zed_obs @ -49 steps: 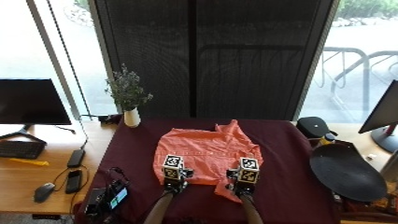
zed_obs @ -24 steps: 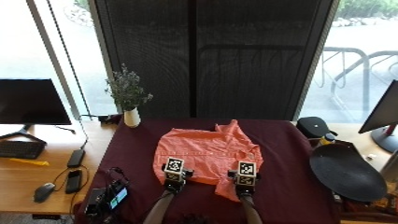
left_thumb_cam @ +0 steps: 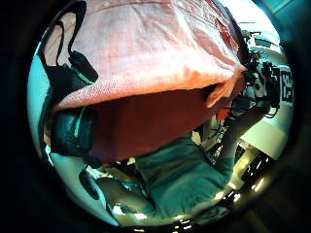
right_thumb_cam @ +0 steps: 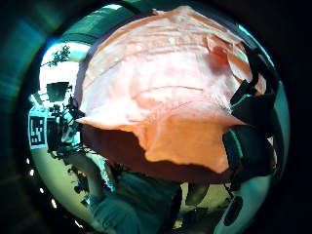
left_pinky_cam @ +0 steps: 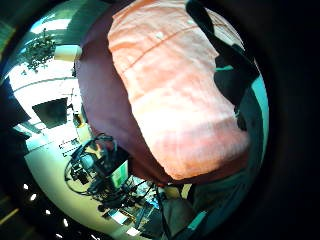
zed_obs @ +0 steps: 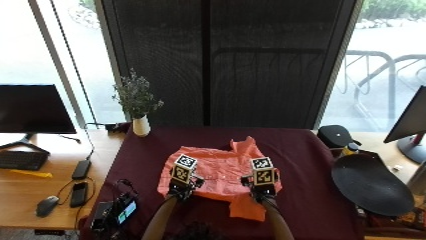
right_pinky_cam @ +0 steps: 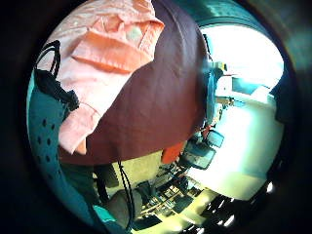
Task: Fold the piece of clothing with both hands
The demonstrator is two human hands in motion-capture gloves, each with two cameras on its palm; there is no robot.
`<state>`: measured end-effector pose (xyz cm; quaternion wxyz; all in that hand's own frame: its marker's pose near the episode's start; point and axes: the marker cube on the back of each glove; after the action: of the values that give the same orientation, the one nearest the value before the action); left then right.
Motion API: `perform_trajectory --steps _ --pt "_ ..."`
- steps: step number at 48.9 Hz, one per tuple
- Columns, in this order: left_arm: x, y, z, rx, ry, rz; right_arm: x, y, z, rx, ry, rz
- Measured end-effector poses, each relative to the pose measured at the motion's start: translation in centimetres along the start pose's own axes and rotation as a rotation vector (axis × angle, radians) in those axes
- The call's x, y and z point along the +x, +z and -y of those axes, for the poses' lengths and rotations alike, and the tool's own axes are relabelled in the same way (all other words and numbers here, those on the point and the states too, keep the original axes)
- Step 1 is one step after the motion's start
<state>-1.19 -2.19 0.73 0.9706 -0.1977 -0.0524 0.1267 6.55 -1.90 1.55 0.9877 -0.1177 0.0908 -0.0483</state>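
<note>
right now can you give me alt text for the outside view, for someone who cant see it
A person's two black-gloved hands, left hand and right hand, rest on the near edge of an orange shirt lying on a dark red tablecloth. A white vase of dried flowers stands at the table's far left corner, before a dark window screen.

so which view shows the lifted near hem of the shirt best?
Right thumb side palm view: the shirt hem hangs raised above the table. Left thumb side palm view shows it too, partly. The little finger views show flat cloth; in the outside view the hands cover the hem.
</note>
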Motion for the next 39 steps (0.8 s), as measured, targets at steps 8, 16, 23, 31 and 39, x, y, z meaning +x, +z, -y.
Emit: perform_trajectory --steps 8,16,23,31,39 --pt "-2.9 -7.2 2.8 0.036 -0.084 0.009 1.5 -7.8 6.1 0.05 0.039 0.146" --pt "-4.6 -12.9 4.7 0.073 -0.235 0.046 0.4 -14.6 10.5 0.287 0.077 0.226" --pt "-6.4 -13.4 11.8 0.306 -0.345 0.013 0.3 -13.8 16.6 0.232 0.227 0.177" --pt "-7.5 -10.1 17.9 0.463 -0.412 -0.026 0.2 -12.2 22.3 0.495 0.333 0.104" --pt "-6.7 -6.7 19.1 0.374 -0.437 0.015 -1.3 -8.6 23.3 0.405 0.306 0.029"
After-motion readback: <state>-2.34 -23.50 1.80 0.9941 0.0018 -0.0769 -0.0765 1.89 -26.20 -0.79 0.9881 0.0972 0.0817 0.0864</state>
